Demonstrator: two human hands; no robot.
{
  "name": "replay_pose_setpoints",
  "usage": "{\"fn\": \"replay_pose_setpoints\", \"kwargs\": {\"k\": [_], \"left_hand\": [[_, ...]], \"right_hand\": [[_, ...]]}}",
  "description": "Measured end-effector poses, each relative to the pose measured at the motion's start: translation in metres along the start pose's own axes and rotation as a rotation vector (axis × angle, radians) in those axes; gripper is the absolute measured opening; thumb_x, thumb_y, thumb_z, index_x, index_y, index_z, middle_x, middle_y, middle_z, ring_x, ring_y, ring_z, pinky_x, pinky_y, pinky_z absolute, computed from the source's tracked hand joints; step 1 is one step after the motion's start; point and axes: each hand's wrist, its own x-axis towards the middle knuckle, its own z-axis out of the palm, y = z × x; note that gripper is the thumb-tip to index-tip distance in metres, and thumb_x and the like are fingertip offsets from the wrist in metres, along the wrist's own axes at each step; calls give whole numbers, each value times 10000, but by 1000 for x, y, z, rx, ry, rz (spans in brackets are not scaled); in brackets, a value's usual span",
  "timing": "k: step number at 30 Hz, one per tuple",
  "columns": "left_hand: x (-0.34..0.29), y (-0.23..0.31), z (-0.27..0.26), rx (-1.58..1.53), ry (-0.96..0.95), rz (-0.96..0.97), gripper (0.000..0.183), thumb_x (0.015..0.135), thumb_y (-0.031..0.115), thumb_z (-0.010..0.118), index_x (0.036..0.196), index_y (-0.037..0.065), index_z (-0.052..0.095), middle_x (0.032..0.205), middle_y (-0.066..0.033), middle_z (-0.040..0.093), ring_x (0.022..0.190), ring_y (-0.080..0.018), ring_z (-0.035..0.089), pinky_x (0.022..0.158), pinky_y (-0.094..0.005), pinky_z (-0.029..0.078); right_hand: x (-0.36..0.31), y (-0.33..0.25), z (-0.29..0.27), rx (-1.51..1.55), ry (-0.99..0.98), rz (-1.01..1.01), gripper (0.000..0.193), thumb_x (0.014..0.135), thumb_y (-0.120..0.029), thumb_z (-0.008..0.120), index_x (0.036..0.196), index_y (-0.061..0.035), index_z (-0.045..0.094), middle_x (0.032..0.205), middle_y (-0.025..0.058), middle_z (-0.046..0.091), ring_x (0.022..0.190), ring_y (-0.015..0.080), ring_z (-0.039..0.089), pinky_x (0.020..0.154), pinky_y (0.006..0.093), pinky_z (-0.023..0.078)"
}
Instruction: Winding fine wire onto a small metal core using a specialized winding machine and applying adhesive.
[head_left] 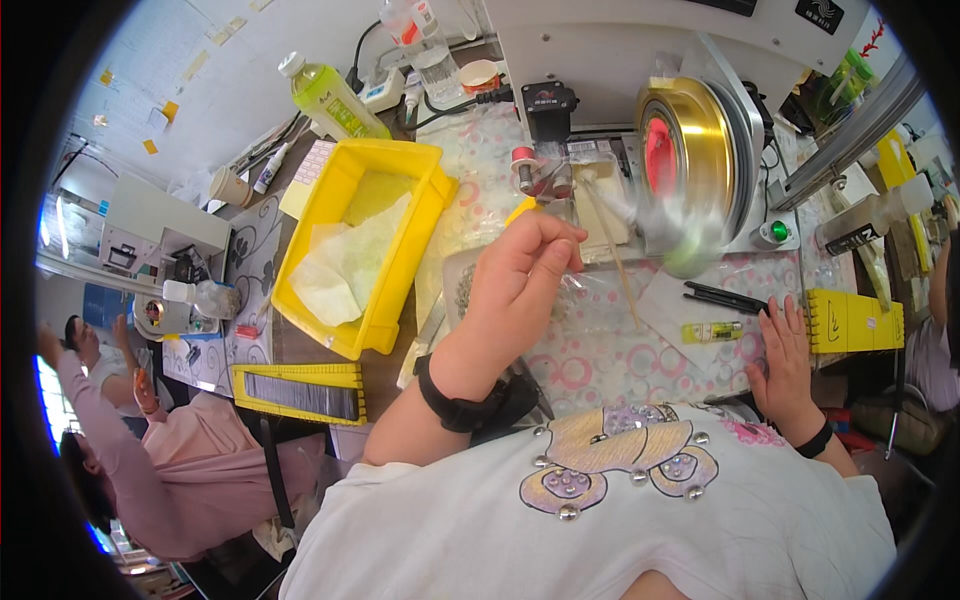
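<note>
My left hand (520, 282) is raised over the middle of the table, its fingers curled together in a pinch. A small yellow piece (521, 209) shows just beyond the knuckles; whether the fingers hold it is hidden. Further on is a small machine part with a red top (523, 160). My right hand (784, 352) lies flat near the table's front right, fingers stretched out. Beside its fingertips are black tweezers (725, 298) and a small clear tube with yellow-green contents (712, 332). A gold round disc (690, 150) stands on the machine, with a blurred whitish-green shape (690, 240) below it.
A yellow tray (430, 200) with white paper stands at the left. Behind it are a green drink bottle (335, 95) and a clear bottle (432, 55). A thin wooden stick (612, 250) lies mid-table. A yellow box (855, 322) is at right. Another person (200, 470) sits at left.
</note>
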Motion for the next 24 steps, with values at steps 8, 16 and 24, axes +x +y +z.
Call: {"fn": "replay_pose_setpoints", "kwargs": {"k": [8,16,24], "left_hand": [[-2,32,-10,-316,13,52,90,979,78,471,950,17,531,813,-35,567,815,-130,560,754,-278,459],[65,46,-69,-591,45,-26,152,985,188,456,886,79,496,774,-21,518,832,-196,568,726,-350,483],[70,-10,-57,-797,4,-193,123,960,203,503,882,110,480,711,31,460,729,-134,527,682,-353,490]], "right_hand": [[1,1,5,1,126,-52,529,886,-271,518,1324,24,485,1408,242,445,1349,472,339,1122,555,237],[0,-4,6,11,202,-41,469,852,-227,538,1249,23,550,1382,235,475,1329,466,372,1105,535,277],[-1,-2,8,27,221,-67,456,833,-197,553,1235,19,560,1374,223,488,1328,462,375,1101,531,283]]}}
